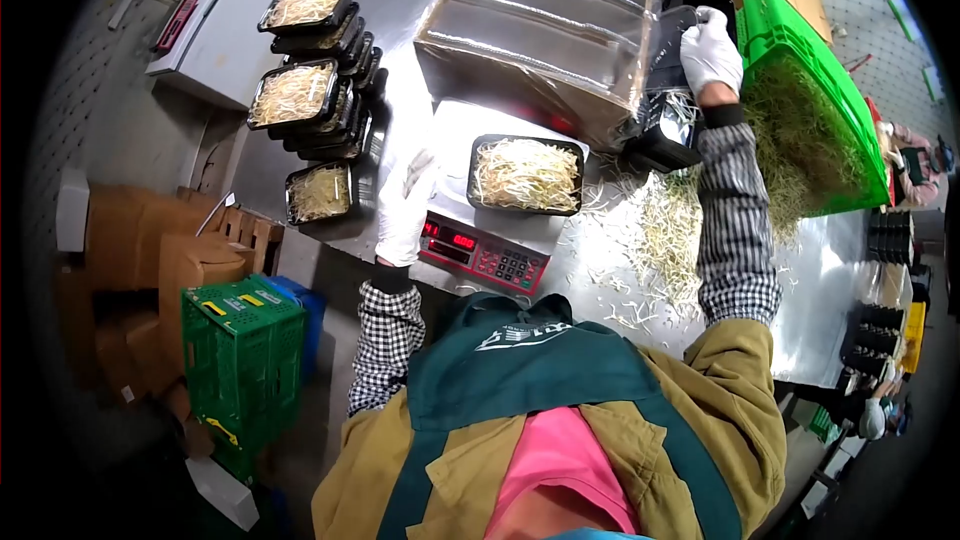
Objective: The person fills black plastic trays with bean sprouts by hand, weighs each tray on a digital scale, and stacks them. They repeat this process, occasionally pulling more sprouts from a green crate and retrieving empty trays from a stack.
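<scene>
My right hand (pixel 712 52), in a white glove, is closed with its fingertips at the rim of a black plastic tray (pixel 672 45). That tray is beside a stack of black trays (pixel 664 145). My left hand (pixel 404 208), also gloved, is at the left side of the weighing scale (pixel 484 252), with fingers stretched out and nothing visible in them. On the scale rests a black tray of bean sprouts (pixel 527 175), and the red display reads 0.00. Loose bean sprouts (pixel 665 240) lie on the steel table between the scale and my right forearm.
Filled sprout trays (pixel 292 93) stand in stacks on the left, with a single one (pixel 320 192) nearer me. A large film-wrapped block (pixel 540 25) sits behind the scale. A green crate (pixel 815 110) tips sprouts at right. Green crates (pixel 240 340) stand on the floor left.
</scene>
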`<state>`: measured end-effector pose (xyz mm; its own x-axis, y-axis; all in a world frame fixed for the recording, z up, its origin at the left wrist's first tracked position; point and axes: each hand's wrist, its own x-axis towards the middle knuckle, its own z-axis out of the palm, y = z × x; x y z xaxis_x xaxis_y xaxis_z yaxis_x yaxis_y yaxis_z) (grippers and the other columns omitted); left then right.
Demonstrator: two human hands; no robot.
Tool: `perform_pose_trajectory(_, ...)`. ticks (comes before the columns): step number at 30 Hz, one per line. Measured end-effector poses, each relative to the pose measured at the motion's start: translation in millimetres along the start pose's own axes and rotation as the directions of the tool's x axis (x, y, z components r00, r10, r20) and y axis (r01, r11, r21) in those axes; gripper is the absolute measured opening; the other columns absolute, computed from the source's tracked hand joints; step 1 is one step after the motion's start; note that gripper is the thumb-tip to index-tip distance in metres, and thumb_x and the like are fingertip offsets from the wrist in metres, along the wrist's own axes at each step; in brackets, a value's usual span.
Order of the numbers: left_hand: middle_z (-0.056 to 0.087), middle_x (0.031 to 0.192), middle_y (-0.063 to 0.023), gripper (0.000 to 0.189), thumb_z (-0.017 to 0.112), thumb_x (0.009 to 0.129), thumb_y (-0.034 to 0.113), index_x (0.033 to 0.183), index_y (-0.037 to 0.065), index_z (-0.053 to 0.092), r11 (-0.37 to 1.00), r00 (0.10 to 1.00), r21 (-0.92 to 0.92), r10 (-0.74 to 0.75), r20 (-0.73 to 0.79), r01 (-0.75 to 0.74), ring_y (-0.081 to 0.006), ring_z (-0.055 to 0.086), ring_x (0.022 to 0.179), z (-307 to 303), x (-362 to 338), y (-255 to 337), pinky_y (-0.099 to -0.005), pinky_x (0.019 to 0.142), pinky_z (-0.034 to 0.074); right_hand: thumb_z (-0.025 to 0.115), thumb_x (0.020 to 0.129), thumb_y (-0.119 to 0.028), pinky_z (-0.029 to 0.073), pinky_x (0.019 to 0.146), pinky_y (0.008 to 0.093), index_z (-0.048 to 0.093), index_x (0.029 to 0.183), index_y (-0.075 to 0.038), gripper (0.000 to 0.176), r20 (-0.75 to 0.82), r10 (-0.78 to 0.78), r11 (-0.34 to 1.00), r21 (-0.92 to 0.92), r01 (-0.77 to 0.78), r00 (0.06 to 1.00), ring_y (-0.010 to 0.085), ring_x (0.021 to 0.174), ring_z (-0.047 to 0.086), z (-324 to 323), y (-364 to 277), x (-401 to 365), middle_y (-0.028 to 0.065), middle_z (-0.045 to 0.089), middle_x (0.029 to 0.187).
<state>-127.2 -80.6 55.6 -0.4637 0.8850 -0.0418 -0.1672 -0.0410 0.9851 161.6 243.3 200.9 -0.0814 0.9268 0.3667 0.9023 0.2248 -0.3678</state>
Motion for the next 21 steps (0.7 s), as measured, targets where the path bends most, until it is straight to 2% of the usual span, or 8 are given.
perform_pose_trajectory(4,0.040,0.147,-0.0183,0.081,0.063,0.092,0.003,0.155,0.006,0.012,0.948,0.979,-0.315,0.100,0.177,-0.040,-0.0295,0.057,0.122,68,8,37,-0.0350,0.088,0.058,0.052,0.093,-0.009,0.054,0.079,0.0343,0.054,0.136,-0.012,0.043,0.162,-0.228,0.809,0.581,0.094,0.960,0.0213,0.084,0.069,-24,-15,-114,0.0096,0.071,0.098)
perform_pose_trajectory(6,0.049,0.139,-0.0166,0.078,0.060,0.093,0.001,0.155,0.006,0.013,0.986,0.951,0.123,0.075,0.300,-0.116,-0.0216,0.066,0.102,71,9,27,-0.0311,0.080,0.059,0.054,0.094,-0.007,0.053,0.081,0.0278,0.058,0.132,-0.011,0.039,0.363,-0.141,0.652,0.734,-0.189,0.921,0.0123,0.087,0.067,-6,-14,-172,0.0075,0.070,0.098)
perform_pose_trajectory(8,0.056,0.132,-0.0135,0.067,0.055,0.093,-0.003,0.153,0.006,0.025,0.998,0.958,0.037,-0.059,0.281,0.050,-0.0118,0.065,0.082,81,7,40,-0.0247,0.073,0.057,0.058,0.096,-0.007,0.051,0.071,0.0223,0.056,0.135,-0.009,0.039,0.345,-0.069,0.567,0.786,-0.248,0.936,0.0065,0.078,0.061,45,12,-207,0.0012,0.066,0.090)
perform_pose_trajectory(10,0.056,0.133,-0.0124,0.062,0.052,0.094,-0.004,0.151,0.006,0.032,0.990,0.955,0.127,-0.096,0.280,0.063,-0.0089,0.063,0.078,75,15,14,-0.0218,0.069,0.055,0.061,0.095,-0.012,0.051,0.084,0.0260,0.064,0.126,-0.007,0.031,0.161,-0.059,0.590,0.802,-0.095,0.985,0.0128,0.090,0.065,78,12,-222,0.0046,0.070,0.100)
perform_pose_trajectory(12,0.048,0.142,-0.0171,0.061,0.057,0.090,0.002,0.148,0.007,0.039,0.831,0.965,0.522,0.062,0.254,-0.191,-0.0226,0.060,0.107,75,30,3,-0.0347,0.094,0.048,0.064,0.094,-0.020,0.049,0.089,0.0295,0.074,0.106,-0.007,0.021,0.176,0.000,0.750,0.651,-0.116,0.984,0.0187,0.095,0.066,110,16,-221,0.0082,0.073,0.102)
perform_pose_trajectory(14,0.043,0.146,-0.0195,0.064,0.059,0.088,0.007,0.148,0.008,0.039,0.088,0.771,0.842,0.460,0.440,-0.533,-0.0318,0.051,0.125,89,40,4,-0.0441,0.109,0.038,0.066,0.091,-0.026,0.049,0.081,0.0315,0.075,0.103,-0.014,0.019,0.159,0.008,0.777,0.620,-0.106,0.987,0.0227,0.088,0.064,137,16,-215,0.0071,0.070,0.094)
perform_pose_trajectory(15,0.038,0.149,-0.0217,0.067,0.062,0.086,0.018,0.148,0.009,0.039,0.083,0.901,0.906,0.177,0.396,-0.415,-0.0411,0.030,0.140,104,42,17,-0.0523,0.117,0.019,0.066,0.090,-0.027,0.049,0.080,0.0334,0.076,0.100,-0.015,0.019,0.104,0.019,0.790,0.608,-0.079,0.994,0.0241,0.087,0.063,152,17,-213,0.0065,0.070,0.091)
perform_pose_trajectory(21,0.037,0.152,-0.0125,0.062,0.047,0.096,0.040,0.150,0.011,0.035,-0.022,0.880,0.890,0.139,0.454,-0.456,-0.0346,0.032,0.140,113,57,-67,-0.0727,0.106,0.016,0.069,0.089,-0.029,0.049,0.081,0.0347,0.076,0.103,-0.012,0.023,0.072,-0.038,0.940,0.341,0.011,0.997,0.0258,0.089,0.063,164,14,-211,0.0098,0.070,0.088)
